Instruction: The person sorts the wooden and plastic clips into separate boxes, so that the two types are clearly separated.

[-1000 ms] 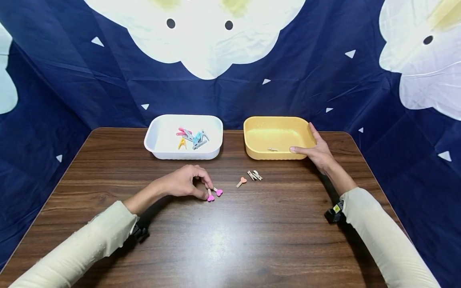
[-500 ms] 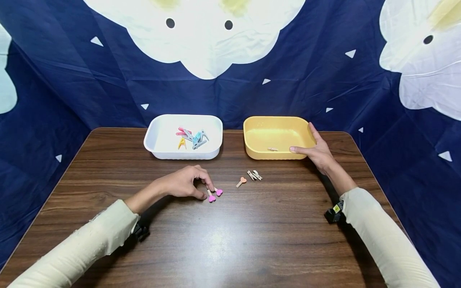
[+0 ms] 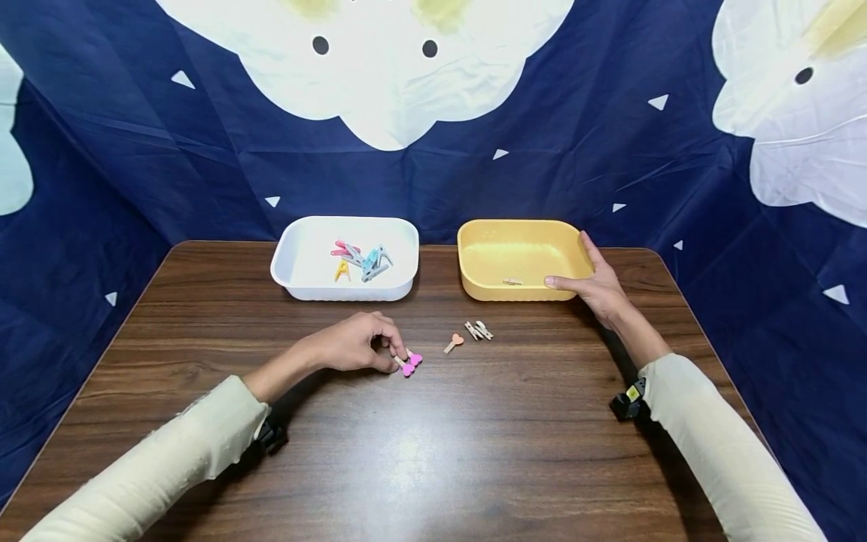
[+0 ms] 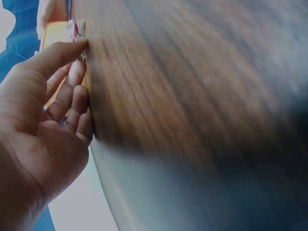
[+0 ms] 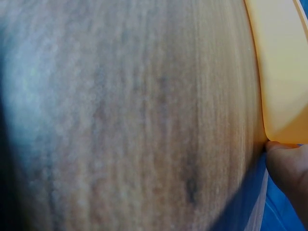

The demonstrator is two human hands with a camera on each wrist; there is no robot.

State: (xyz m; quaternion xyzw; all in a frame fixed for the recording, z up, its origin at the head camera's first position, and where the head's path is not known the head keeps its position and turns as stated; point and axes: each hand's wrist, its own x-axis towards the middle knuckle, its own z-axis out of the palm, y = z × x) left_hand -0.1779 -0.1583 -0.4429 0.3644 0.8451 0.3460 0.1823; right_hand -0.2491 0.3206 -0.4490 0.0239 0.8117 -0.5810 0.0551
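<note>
So, our left hand (image 3: 359, 342): its fingers sit close round the stems of two pink heart pegs (image 3: 408, 369), but we can't tell if they're clamped or just touching. The hearts poke out around 4 o'clock from the fingertips. For a decent pinch we'd line the stems up side by side, get thumb and finger right down at the surface (image 3: 420, 452), and squeeze gently; press too hard on the ends and a peg might spring or scoot off. The orange heart peg (image 3: 457, 339) is near, between 2 and 3 o'clock, with the plain pegs (image 3: 479, 330) just past it, so we'd avoid bumping those. Further out at 2, our right hand (image 3: 599, 286) grips the yellow tray (image 3: 497, 292), one small peg (image 3: 512, 281) inside. The white tray (image 3: 345, 292) of coloured pegs (image 3: 369, 260) sits at 11.
</note>
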